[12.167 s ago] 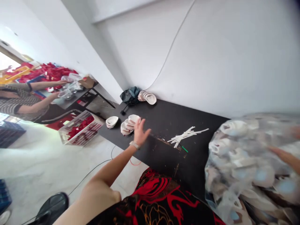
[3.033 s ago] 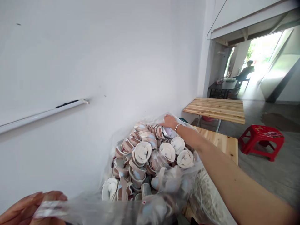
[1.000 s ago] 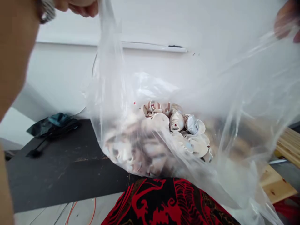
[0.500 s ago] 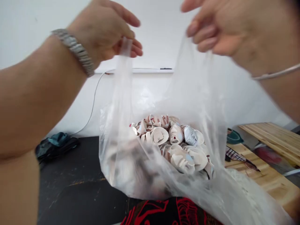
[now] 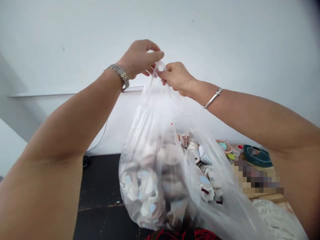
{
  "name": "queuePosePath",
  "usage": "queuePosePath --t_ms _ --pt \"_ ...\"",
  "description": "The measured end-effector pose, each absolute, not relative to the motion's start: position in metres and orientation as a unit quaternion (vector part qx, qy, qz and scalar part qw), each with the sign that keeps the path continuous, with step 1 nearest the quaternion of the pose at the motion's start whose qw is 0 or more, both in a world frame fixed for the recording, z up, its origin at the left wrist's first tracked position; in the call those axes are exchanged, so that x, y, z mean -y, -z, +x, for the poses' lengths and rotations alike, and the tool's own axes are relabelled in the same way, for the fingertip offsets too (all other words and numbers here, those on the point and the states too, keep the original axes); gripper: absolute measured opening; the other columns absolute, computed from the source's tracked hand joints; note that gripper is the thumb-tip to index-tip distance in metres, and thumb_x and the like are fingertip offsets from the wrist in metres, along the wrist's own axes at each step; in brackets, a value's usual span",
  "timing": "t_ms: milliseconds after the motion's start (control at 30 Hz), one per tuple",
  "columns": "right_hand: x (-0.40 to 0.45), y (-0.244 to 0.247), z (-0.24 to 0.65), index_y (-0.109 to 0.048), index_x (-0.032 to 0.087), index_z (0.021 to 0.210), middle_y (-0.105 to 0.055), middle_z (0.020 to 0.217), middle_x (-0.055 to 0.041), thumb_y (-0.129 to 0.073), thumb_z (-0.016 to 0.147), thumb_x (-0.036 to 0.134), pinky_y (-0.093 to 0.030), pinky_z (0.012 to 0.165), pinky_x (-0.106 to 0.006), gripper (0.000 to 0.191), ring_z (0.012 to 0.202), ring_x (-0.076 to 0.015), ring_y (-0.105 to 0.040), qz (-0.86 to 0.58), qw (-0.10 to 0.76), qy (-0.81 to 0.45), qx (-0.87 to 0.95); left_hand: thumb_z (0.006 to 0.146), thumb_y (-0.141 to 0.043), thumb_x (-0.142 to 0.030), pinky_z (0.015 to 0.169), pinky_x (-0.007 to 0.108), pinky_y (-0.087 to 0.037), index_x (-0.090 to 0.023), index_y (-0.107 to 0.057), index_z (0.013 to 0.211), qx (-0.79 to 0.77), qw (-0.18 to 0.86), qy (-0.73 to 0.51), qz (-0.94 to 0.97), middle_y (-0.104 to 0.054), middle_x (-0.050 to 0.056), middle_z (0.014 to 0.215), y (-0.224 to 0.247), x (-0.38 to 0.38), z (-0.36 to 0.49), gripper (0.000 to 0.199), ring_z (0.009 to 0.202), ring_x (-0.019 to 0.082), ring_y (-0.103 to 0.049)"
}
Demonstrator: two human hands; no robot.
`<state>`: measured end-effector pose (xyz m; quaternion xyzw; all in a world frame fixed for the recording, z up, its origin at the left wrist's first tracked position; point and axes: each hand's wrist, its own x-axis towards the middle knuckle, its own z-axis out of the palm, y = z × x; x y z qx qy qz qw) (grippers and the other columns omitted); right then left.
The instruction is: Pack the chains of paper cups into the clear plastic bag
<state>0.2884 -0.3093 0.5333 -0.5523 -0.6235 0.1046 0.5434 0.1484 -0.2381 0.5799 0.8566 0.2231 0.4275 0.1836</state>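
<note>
A translucent white plastic bag (image 5: 152, 113) hangs upright, its full lower part on or just above the black table. Through its side I see several small shoe uppers (image 5: 147, 188) in white, tan and pale blue. My left hand (image 5: 141, 59), with a metal watch at the wrist, is closed around the gathered top of the bag. Close beside it my right hand (image 5: 178, 77), below a silver bangle, pinches the bag's other handle. More shoe uppers (image 5: 193, 153) lie in a heap behind and to the right of the bag, partly seen through the plastic.
A black table (image 5: 100, 196) spans the left and front. On the wooden surface (image 5: 280, 198) at right are a teal basin (image 5: 257, 160), a pink basket (image 5: 225, 146) and a blurred-out patch. White crumpled material (image 5: 277, 218) lies at lower right. A white wall (image 5: 225, 40) stands behind.
Both hands have come together, drawing the two bag handles from wide apart to side by side. The bag's mouth has narrowed. The view has shifted, showing more wall and both forearms.
</note>
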Motion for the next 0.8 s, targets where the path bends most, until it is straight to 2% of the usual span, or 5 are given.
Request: queuePosePath --t_ms 133,233,433,667,800 --pt "0.334 -0.554 0.298 -0.038 0.025 0.065 -0.049 0.066 0.0007 -0.066 0.094 0.027 -0.038 0.052 -0.024 0.04 0.062 -0.0115 -0.044 -0.59 0.549 0.004 0.592 0.097 -0.064 -0.064 0.116 0.061 -0.034 -0.004 -0.054 0.144 -0.178 0.148 -0.464 0.855 -0.065 0.016 0.129 -0.529 0.201 0.121 0.077 0.131 0.036 -0.055" --pt "0.332 -0.571 0.289 -0.039 0.027 0.062 -0.046 0.061 0.0017 -0.062 0.092 0.023 -0.028 0.048 -0.026 0.038 0.056 -0.0104 -0.033 -0.616 0.515 0.051 0.593 0.078 -0.075 -0.079 0.12 0.054 -0.035 -0.012 -0.054 0.146 -0.071 0.383 -0.386 0.836 -0.057 0.02 0.15 -0.468 0.197 0.136 0.098 0.148 0.041 -0.042" --pt "0.286 -0.577 0.295 -0.037 0.022 0.062 -0.03 0.062 0.0073 -0.063 0.093 0.014 -0.031 0.065 -0.024 0.04 0.067 -0.0071 -0.032 -0.659 0.401 0.198 0.604 0.081 -0.077 -0.072 0.088 0.036 -0.057 -0.015 -0.071 0.107 0.01 0.633 -0.343 0.694 -0.076 0.01 0.083 -0.405 0.262 0.181 0.063 0.09 0.026 -0.075" --pt "0.338 -0.574 0.295 -0.053 0.02 0.08 -0.063 0.089 0.0005 -0.078 0.085 0.024 -0.041 0.079 -0.028 0.026 0.091 -0.0166 -0.057 -0.546 0.303 0.207 0.753 0.1 -0.058 -0.026 0.064 0.022 -0.055 -0.018 -0.053 0.077 -0.142 0.768 -0.423 0.46 -0.061 -0.002 0.061 -0.395 0.245 0.208 0.024 0.058 0.011 -0.065" --pt "0.337 -0.564 0.252 -0.063 0.02 0.087 -0.067 0.091 0.0005 -0.076 0.078 0.014 -0.046 0.076 -0.027 0.017 0.093 -0.0189 -0.062 -0.464 0.156 0.12 0.863 0.086 -0.06 -0.013 0.041 0.016 -0.024 -0.019 -0.051 0.071 -0.189 0.751 -0.377 0.509 -0.038 -0.009 0.048 -0.386 0.244 0.238 0.019 0.037 0.005 -0.033"
